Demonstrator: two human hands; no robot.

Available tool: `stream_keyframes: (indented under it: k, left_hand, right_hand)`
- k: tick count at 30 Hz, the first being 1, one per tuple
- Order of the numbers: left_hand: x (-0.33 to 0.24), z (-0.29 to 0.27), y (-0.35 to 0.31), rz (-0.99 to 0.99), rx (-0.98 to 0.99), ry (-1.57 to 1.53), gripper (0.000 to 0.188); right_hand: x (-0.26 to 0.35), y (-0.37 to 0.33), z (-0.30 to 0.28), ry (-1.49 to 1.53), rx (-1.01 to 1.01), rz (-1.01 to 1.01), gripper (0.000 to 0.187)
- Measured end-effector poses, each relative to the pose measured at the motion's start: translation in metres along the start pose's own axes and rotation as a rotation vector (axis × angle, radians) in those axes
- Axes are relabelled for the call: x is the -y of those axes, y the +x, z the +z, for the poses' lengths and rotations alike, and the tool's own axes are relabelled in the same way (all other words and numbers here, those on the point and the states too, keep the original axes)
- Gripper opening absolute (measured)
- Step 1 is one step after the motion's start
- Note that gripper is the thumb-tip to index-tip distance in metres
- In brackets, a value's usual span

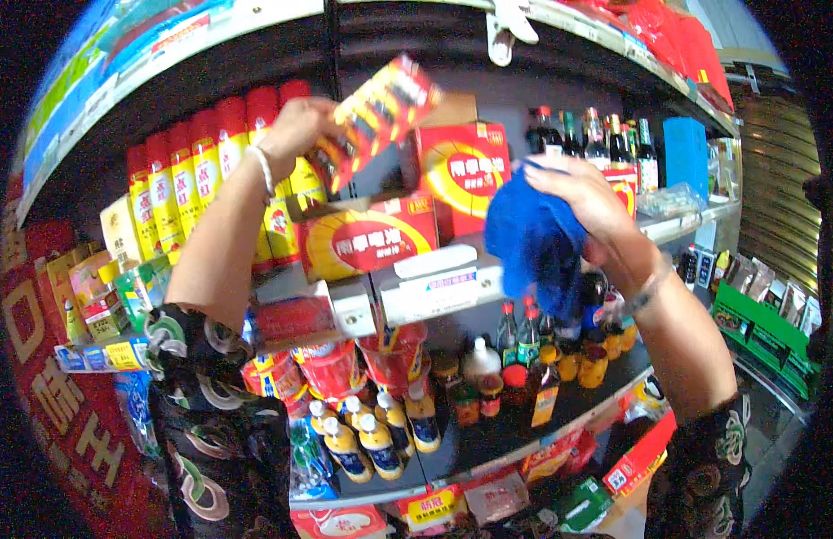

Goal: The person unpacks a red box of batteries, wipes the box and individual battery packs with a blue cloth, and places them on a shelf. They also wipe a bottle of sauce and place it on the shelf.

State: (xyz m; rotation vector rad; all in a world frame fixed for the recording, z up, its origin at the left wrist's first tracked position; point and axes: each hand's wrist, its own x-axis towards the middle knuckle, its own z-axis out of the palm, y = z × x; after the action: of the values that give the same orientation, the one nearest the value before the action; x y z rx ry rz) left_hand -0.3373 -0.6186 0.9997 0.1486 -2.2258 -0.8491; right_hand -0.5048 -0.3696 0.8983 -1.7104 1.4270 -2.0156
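Note:
My left hand is raised at the upper shelf, its fingers closed on the end of a red and yellow pack of batteries. The pack is tilted and slightly blurred, above an opened red and yellow battery carton. A second such carton stands just right of it. My right hand grips a bunched blue cloth, which hangs down in front of the shelf edge. Its fingers curl over the top of the cloth, partly out of sight.
Yellow spray cans with red caps line up behind my left forearm. Dark sauce bottles stand to the right. On the lower shelf are red tubs, several yellow-and-blue bottles and jars. A green display box sits at far right.

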Motion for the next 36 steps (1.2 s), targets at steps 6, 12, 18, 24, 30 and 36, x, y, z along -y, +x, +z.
stream_keyframes:
  k: [6, 12, 18, 24, 30, 36]
  left_hand:
    - [0.058, -0.035, 0.025, -0.04, -0.028, 0.471, 0.023]
    - [0.061, -0.027, 0.019, -0.162, 0.484, 0.21, 0.033]
    - [0.06, -0.023, 0.032, -0.154, 0.708, 1.008, 0.035]
    - [0.078, -0.01, 0.05, -0.105, 0.692, 0.929, 0.044]
    - [0.049, -0.001, 0.033, -0.169, 0.468, 0.577, 0.044]
    - [0.034, -0.007, 0.021, 0.334, 0.07, 1.077, 0.033]
  right_hand:
    - [-0.005, -0.023, -0.037, 0.019, -0.232, 0.037, 0.028]
    - [-0.003, -0.046, -0.073, 0.116, -0.361, 0.058, 0.014]
    - [-0.002, -0.048, -0.063, 0.041, -0.364, 0.047, 0.014]
    - [-0.002, -0.051, -0.058, 0.04, -0.361, 0.043, 0.013]
    - [0.014, -0.059, -0.055, -0.101, -0.385, 0.076, 0.015]
    - [0.02, -0.024, -0.036, -0.985, -0.079, -0.29, 0.037]
